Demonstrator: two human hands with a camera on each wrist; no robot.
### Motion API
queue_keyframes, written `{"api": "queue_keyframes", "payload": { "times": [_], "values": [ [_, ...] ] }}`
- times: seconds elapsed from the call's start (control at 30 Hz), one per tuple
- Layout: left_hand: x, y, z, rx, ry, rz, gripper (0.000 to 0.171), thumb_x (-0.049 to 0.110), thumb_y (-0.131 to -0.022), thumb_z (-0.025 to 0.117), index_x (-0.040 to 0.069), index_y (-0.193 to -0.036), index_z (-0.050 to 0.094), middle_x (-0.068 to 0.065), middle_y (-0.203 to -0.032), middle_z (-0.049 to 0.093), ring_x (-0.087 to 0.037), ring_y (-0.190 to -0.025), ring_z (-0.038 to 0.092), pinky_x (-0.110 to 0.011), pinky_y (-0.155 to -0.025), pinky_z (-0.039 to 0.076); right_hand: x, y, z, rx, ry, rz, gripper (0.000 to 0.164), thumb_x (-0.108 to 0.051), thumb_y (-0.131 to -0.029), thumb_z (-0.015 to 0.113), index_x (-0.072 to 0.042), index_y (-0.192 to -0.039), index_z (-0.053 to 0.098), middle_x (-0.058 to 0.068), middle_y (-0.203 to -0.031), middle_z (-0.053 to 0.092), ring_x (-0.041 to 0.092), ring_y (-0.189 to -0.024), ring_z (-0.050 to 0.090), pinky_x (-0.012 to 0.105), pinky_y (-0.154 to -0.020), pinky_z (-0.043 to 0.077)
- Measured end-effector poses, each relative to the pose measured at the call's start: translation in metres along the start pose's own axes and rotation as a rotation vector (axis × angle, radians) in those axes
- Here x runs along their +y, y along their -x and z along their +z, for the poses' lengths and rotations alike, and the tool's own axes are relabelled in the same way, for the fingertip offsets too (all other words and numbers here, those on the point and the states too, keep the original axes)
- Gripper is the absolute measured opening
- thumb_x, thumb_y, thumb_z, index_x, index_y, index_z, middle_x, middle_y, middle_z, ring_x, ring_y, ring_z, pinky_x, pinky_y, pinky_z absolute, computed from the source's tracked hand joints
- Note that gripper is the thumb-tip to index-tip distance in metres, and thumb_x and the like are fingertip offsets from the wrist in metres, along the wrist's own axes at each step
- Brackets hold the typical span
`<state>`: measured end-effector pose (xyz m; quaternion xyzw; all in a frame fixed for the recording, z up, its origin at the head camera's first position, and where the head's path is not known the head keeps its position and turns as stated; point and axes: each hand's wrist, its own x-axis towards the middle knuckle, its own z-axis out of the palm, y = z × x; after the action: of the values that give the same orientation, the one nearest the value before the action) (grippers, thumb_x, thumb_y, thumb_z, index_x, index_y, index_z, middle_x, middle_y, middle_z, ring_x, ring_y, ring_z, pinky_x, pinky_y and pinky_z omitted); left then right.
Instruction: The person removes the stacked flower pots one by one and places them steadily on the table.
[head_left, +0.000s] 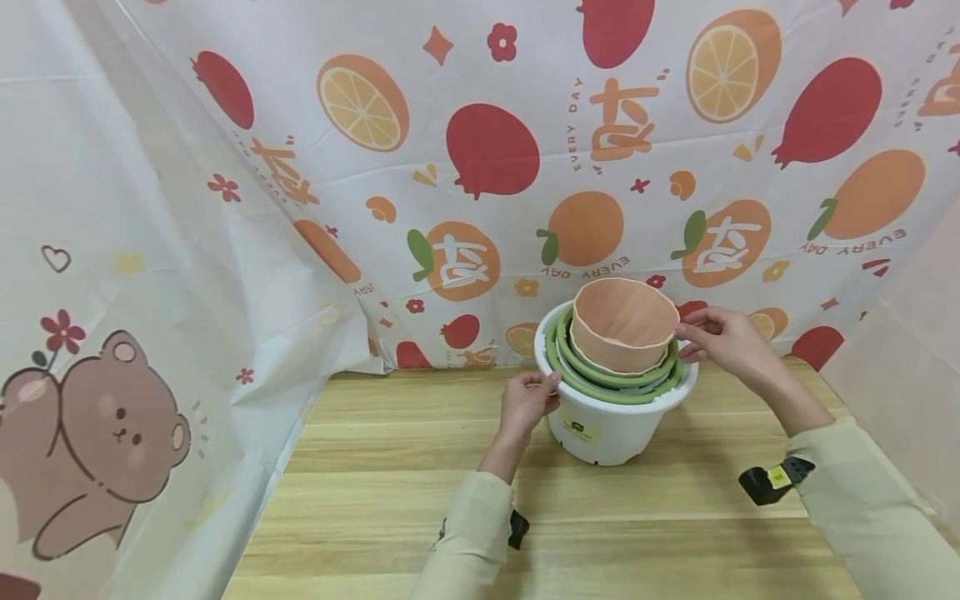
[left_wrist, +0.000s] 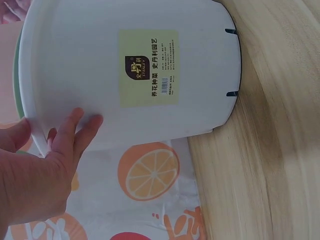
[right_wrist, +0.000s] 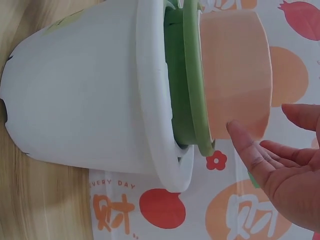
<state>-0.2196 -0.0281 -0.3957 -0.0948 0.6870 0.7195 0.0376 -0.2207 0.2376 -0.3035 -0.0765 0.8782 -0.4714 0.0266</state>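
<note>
A white plastic flowerpot [head_left: 602, 429] stands upright on the table, a pale yellow label [left_wrist: 149, 68] on its side. Nested inside it are green pots [right_wrist: 194, 75] and a grey one, their rims showing, with a peach-pink pot [head_left: 626, 321] on top that rises above them. My left hand [head_left: 527, 402] grips the white pot's rim at its left, thumb over the edge and fingers against the outer wall. At the right of the stack my right hand [head_left: 723, 340] has its fingers spread, a fingertip right at the peach pot's side and the thumb apart near its rim.
The wooden table [head_left: 390, 483] runs in front and to the left of the stack. Close behind it hangs a fruit-print cloth [head_left: 420, 192]. A bear-print cloth [head_left: 120, 417] hangs at left, and a pale wall [head_left: 915, 333] stands at right.
</note>
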Motion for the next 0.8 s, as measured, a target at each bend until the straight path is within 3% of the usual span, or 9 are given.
{"api": "queue_keyframes", "payload": {
  "times": [0.23, 0.47, 0.8],
  "values": [
    [0.0, 0.0, 0.001, -0.003, 0.0, 0.006, 0.024, 0.019, -0.086, 0.065, -0.004, -0.091, 0.059, -0.012, -0.079, 0.062, -0.016, -0.068, 0.063, -0.026, -0.066, 0.055, -0.003, -0.005, 0.004, -0.006, -0.052, 0.017, 0.055, -0.029, -0.094, 0.052, 0.015, -0.123, 0.038, 0.032, -0.109, 0.052, 0.031, -0.083, 0.065, 0.036, -0.074, 0.054],
    [0.001, 0.0, 0.001, -0.002, 0.009, 0.002, 0.023, 0.017, -0.086, 0.065, -0.005, -0.092, 0.059, -0.013, -0.079, 0.062, -0.017, -0.068, 0.063, -0.027, -0.067, 0.056, -0.005, -0.009, 0.009, 0.018, -0.068, 0.071, 0.049, -0.021, -0.095, 0.05, 0.016, -0.123, 0.037, 0.031, -0.108, 0.052, 0.02, -0.073, 0.066, 0.034, -0.071, 0.055],
    [-0.001, 0.0, 0.001, 0.005, 0.0, 0.009, 0.021, 0.016, -0.086, 0.064, -0.005, -0.09, 0.06, -0.015, -0.078, 0.063, -0.018, -0.067, 0.064, -0.027, -0.065, 0.056, -0.007, -0.012, 0.013, 0.046, -0.077, 0.066, 0.041, -0.016, -0.095, 0.05, 0.018, -0.117, 0.041, 0.021, -0.091, 0.06, 0.015, -0.068, 0.065, 0.037, -0.072, 0.055]
  ]
}}
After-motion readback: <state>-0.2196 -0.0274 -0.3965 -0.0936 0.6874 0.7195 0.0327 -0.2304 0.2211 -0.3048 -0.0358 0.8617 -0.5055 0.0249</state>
